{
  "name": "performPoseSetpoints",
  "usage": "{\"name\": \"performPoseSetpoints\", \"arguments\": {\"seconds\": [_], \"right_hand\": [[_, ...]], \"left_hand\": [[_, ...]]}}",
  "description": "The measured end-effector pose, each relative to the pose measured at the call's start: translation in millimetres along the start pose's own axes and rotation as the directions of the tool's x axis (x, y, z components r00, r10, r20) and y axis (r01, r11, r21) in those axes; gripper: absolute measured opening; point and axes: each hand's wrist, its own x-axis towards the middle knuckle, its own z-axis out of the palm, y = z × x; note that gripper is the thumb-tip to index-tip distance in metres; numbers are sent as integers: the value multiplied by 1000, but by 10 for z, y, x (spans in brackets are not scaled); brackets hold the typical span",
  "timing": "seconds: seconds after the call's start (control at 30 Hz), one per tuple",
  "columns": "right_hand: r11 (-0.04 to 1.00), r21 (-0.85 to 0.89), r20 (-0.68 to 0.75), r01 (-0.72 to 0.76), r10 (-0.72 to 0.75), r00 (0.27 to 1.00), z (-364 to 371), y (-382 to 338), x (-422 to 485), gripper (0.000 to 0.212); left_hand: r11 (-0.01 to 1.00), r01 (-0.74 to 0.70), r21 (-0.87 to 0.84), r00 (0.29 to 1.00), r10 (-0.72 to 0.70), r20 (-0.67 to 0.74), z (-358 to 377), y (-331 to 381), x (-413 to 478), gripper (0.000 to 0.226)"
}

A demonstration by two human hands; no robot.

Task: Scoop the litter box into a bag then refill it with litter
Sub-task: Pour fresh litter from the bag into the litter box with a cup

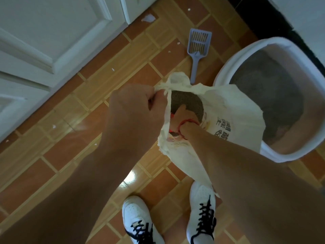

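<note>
Head view, looking down at the floor. At far left, white panelled doors (52,32) are seen, and scraps of torn paper (148,18) are scattered over the brown tiled floor (73,138) beside them.

Left of centre, the left hand (135,110) is raised over the floor. Its fingers (155,101) are clenched on the torn upper edge of the cream paper litter bag (228,117), by which the mouth is held open. Brown-grey litter (186,103) is exposed inside the mouth.

The bag is stood upright on the floor, just ahead of a pair of white shoes with black laces (202,208). Black printed characters are borne on its right face.

The right hand (186,127) is sunk into the bag's mouth, and its fingers are curled about a red-edged object (183,122). The kind of this object cannot be told, since most of it is hidden by the hand and the paper.

Beyond the bag, a pale blue slotted litter scoop (197,48) is laid flat on the tiles, held by neither hand, with its handle pointed toward the bag.

At right, the white-rimmed litter box (226,67) is set on the floor, and a layer of grey litter (267,95) is spread over its bottom. Its near rim is overlapped by the bag's right side, though contact between the two cannot be confirmed.
</note>
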Motion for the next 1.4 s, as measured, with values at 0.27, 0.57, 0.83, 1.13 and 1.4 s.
{"name": "performPoseSetpoints", "arguments": {"seconds": [0.27,0.57,0.83,1.13,1.4], "right_hand": [[907,421,47,13,-36,998,-255,104,-235,68],[700,712,82,58,-165,983,-700,173,-878,38],[590,790,82,170,-375,923,-1211,238,-1577,40],[309,945,43,109,-447,893,-1808,561,-2015,30],[166,984,-13,63,-285,959,-2157,1098,-1981,21]], "left_hand": [[995,95,29,995,-96,29,-6,160,7,35],[967,247,62,968,-248,19,-93,240,-35,13],[892,451,-36,891,-447,77,-172,326,-41,28],[857,513,50,857,-514,20,-48,528,-113,33],[848,507,158,858,-514,4,23,672,-123,33]]}}
